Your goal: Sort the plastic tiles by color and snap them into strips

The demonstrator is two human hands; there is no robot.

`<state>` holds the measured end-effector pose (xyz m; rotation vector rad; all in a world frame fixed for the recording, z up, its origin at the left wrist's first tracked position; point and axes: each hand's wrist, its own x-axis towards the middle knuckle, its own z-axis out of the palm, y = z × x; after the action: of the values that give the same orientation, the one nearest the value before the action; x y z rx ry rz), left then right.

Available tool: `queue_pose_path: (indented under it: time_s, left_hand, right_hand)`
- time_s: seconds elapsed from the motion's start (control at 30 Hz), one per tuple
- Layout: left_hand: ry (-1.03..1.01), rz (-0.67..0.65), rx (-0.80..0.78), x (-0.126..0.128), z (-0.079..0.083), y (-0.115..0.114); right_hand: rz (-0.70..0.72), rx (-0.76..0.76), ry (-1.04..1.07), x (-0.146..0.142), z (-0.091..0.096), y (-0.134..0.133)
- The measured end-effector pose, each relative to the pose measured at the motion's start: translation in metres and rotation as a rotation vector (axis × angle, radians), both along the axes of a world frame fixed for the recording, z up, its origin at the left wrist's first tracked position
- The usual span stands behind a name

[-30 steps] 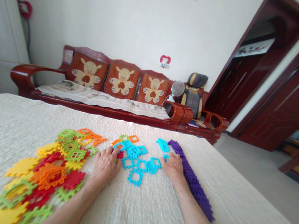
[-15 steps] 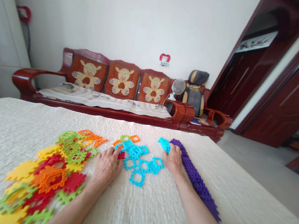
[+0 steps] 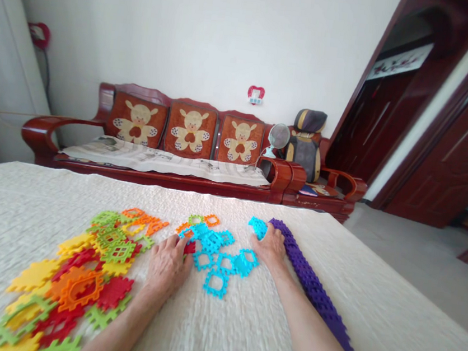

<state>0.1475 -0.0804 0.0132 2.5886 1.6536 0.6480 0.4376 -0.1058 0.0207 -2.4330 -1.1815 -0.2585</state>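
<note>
My left hand (image 3: 170,264) rests palm down on the cloth, left of a loose group of blue interlocking tiles (image 3: 217,282). Its fingers are slightly bent and apart. A red tile (image 3: 190,247) peeks out between thumb and forefinger, partly hidden. My right hand (image 3: 271,246) is closed around the near side of a small stack of blue tiles (image 3: 257,226); its fingertips are partly hidden. Right beside that hand, a long row of purple tiles (image 3: 310,283) runs toward the near right.
A mixed heap of yellow, red, orange and green tiles (image 3: 81,288) covers the left of the cloth-covered table (image 3: 389,328). Orange and green frame tiles (image 3: 211,220) lie behind the blue group. Beyond the table stand a wooden sofa (image 3: 40,133) with cushions and a small fan (image 3: 279,136).
The camera view has shifted slightly. Both hands stay in nearly the same places, and the tiles look unmoved.
</note>
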Motion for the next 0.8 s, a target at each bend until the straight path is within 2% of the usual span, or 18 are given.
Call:
queue_pose_path:
  time_s: [0.23, 0.63, 0.8]
  left_hand:
    - [0.003, 0.0, 0.001, 0.0003, 0.0011, -0.0002]
    - [0.021, 0.017, 0.004, 0.0001, 0.0033, -0.0025]
    - [0.019, 0.006, 0.002, -0.0006, 0.0037, -0.0031]
  right_hand:
    - [-0.069, -0.018, -0.005, -0.0022, 0.0003, 0.0082]
    - [-0.089, -0.027, -0.013, -0.0029, 0.0008, 0.0088]
    - [-0.043, 0.096, -0.017, -0.0012, -0.0021, 0.0016]
